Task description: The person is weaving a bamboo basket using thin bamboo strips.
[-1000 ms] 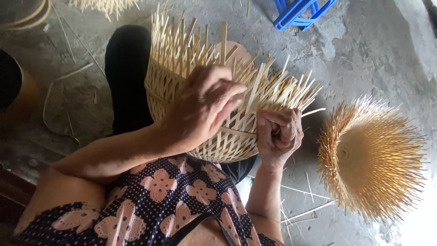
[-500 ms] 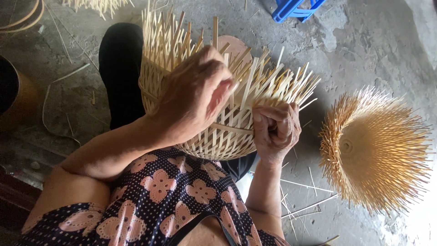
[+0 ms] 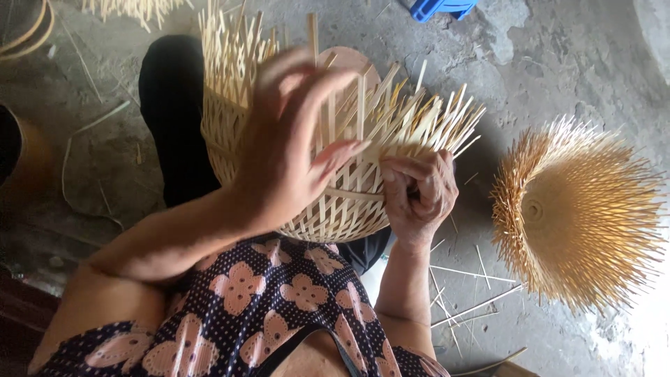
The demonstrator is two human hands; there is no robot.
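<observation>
Bamboo basket point(image 3: 328, 202), seemingly half-woven, bristling

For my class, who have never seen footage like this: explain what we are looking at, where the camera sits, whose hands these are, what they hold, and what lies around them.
There is no machine here. The one picture comes from a camera worn on a person's head, looking down over a patterned top at their own two bare hands. On the lap sits a half-woven bamboo basket, its loose strips sticking up like spikes. The left hand is raised over the strips with its fingers spread, blurred, so what it grips is unclear. The right hand is closed at the basket's woven edge. On the concrete floor to the right lies another unfinished basket with splayed strips. Loose bamboo slivers are scattered nearby, and a blue plastic object shows at the top edge.
</observation>
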